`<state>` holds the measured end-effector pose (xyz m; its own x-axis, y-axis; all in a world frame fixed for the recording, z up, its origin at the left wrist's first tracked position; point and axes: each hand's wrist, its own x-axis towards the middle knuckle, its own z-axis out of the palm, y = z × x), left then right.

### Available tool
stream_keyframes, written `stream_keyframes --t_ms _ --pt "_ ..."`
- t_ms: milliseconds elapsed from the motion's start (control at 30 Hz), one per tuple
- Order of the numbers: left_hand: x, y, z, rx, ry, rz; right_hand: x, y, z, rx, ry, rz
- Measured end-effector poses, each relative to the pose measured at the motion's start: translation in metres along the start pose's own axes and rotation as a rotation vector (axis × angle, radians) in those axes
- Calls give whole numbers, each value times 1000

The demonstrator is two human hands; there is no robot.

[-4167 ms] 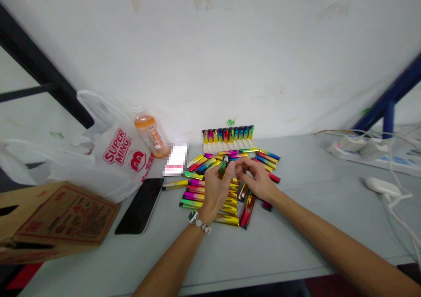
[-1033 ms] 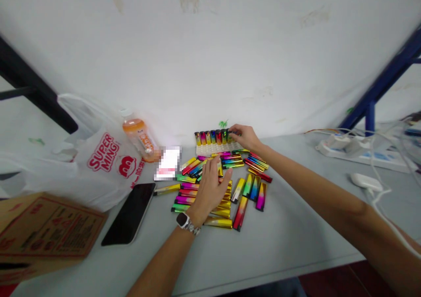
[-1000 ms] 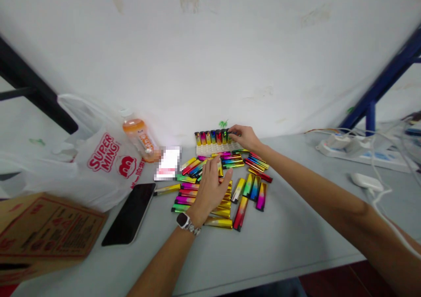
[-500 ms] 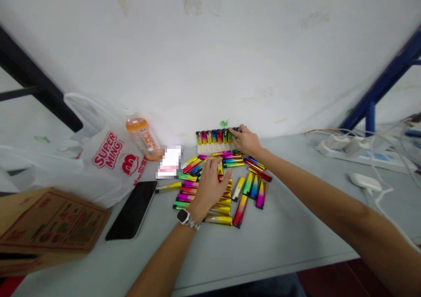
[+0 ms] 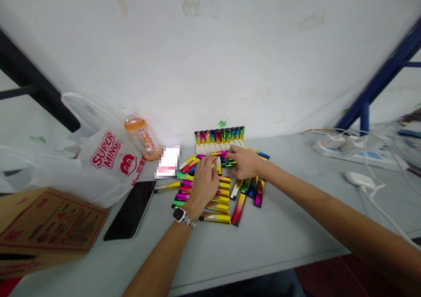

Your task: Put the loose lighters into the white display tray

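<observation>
Shiny multicoloured lighters [image 5: 215,218] lie in a loose pile on the grey table. Behind them, a row of lighters [image 5: 218,136] stands upright along the back of a white holder with holes [image 5: 205,149]. My left hand [image 5: 206,181], wearing a watch [image 5: 179,215], rests over the pile, its thumb and forefinger closed on a pale yellow lighter [image 5: 219,166]. To its right, my right hand [image 5: 245,162] is low over the pile in front of the holder. Its thumb and forefinger are apart around dark green lighters [image 5: 228,162], and the other fingers are partly hidden.
On the left are a cardboard box [image 5: 55,231], a white plastic bag [image 5: 108,157], an orange drink bottle [image 5: 142,135], a black phone [image 5: 130,210] and a blurred white card [image 5: 168,161]. A power strip [image 5: 358,153] and a white charger [image 5: 359,180] with cables are at right.
My right hand has left the standing row and come down toward me to the pile. The right end of the row is now uncovered. My left hand has shifted slightly.
</observation>
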<state>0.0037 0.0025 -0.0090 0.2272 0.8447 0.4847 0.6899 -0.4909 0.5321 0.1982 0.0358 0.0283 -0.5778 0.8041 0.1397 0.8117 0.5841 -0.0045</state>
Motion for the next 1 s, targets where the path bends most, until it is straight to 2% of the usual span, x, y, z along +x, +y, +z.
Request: stream_keyframes --t_ms 167,233,333,433,567,633,700,767,933,1000 --pt "1 0 0 6 24 -24 9 -6 1 -63 -57 -11" --pt "1 0 -1 17 32 -40 10 -4 4 -65 -31 -31" --pt "2 1 -4 41 75 -76 10 -2 9 20 74 -40" --pt "4 3 -5 43 127 -94 9 -8 15 395 238 24" --pt "5 5 -5 -6 142 -94 6 -32 17 1176 471 201" --pt "5 6 -4 -45 129 -87 2 -46 16 1449 468 276" --pt "4 7 -2 -79 111 -68 -4 -56 14 1610 381 321" --pt "3 8 0 -106 96 -42 -8 -61 14 1660 333 368" --pt "0 13 2 -133 61 -8 -13 -61 22 1528 473 441" --pt "0 15 2 -137 48 -5 -13 -59 26 1435 489 446"
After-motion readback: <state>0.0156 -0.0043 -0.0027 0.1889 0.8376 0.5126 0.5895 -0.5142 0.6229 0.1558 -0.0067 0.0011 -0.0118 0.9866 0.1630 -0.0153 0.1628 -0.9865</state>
